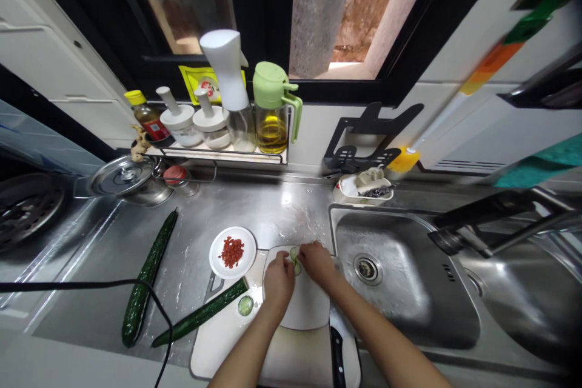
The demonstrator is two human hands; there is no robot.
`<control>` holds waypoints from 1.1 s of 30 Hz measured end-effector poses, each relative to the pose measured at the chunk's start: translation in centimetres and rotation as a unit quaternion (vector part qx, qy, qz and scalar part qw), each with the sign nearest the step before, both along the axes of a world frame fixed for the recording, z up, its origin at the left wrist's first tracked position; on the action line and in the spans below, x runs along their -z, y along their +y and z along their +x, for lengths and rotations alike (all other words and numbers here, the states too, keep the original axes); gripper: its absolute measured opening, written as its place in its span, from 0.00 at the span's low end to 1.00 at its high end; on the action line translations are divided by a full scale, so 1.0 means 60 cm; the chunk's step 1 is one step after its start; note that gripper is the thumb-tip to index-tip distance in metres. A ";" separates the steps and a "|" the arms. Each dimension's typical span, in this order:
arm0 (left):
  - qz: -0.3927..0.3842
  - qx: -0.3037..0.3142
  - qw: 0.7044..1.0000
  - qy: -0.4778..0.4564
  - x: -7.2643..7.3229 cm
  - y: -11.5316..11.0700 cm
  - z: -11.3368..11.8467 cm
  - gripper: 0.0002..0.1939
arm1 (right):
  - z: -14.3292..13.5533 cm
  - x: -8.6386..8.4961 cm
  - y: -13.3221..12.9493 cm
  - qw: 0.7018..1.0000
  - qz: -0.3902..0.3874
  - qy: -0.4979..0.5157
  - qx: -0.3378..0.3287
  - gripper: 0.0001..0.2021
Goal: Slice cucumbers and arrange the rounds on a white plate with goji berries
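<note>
Both hands meet over a white plate [304,303] that rests on the cutting board [213,345]. My left hand [278,279], fingers pinched, is at the left edge of pale green cucumber slices [296,261]. On their right side my right hand [318,262] has its fingers curled onto the slices. A cut cucumber [204,312] lies across the board's left edge, with one round slice [245,305] beside its cut end. The knife [337,354] lies at the board's right side, its black handle toward me. A small white dish [233,253] holds chopped red pieces.
A whole cucumber [149,279] lies at the left, with a black cable [157,300] crossing in front of it. Bottles and jars stand on a rack [227,154] at the back. The sink [404,279] is at the right, under a black faucet [482,215].
</note>
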State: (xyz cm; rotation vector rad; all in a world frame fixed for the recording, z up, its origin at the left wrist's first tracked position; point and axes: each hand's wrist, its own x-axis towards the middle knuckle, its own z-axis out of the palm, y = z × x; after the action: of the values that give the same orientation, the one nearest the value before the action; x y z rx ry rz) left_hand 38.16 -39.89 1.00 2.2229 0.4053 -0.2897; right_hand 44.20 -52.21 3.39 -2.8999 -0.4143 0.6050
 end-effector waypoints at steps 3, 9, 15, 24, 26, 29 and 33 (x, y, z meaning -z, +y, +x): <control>0.012 0.007 1.000 -0.004 0.004 -0.002 -0.001 0.14 | -0.007 0.003 0.000 1.000 -0.004 -0.017 -0.012 0.12; 0.044 0.015 0.998 -0.036 0.006 -0.003 -0.006 0.16 | -0.020 0.009 0.000 0.998 -0.013 -0.057 -0.020 0.08; 0.067 0.050 0.995 -0.055 0.009 -0.002 -0.008 0.10 | -0.031 0.027 0.000 0.996 -0.017 -0.078 -0.036 0.08; 0.116 0.095 0.987 -0.050 0.012 0.002 -0.008 0.12 | -0.052 0.037 -0.011 0.992 0.004 -0.109 -0.060 0.08; 0.120 0.098 0.987 -0.050 0.011 0.003 -0.008 0.11 | -0.056 0.033 -0.013 0.992 0.013 -0.114 -0.059 0.08; 0.106 0.099 0.987 -0.064 0.008 0.007 -0.009 0.11 | -0.063 0.026 -0.017 0.991 0.030 -0.119 -0.048 0.08; 0.065 0.084 0.987 -0.118 -0.002 0.025 -0.023 0.11 | -0.082 0.018 -0.028 0.991 0.051 -0.124 -0.014 0.11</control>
State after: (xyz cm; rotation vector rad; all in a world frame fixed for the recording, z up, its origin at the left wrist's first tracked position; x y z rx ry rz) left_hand 36.77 -38.40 1.10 2.3897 0.1100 -0.0869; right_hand 39.31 -53.89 2.32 -2.8826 -0.5004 0.2194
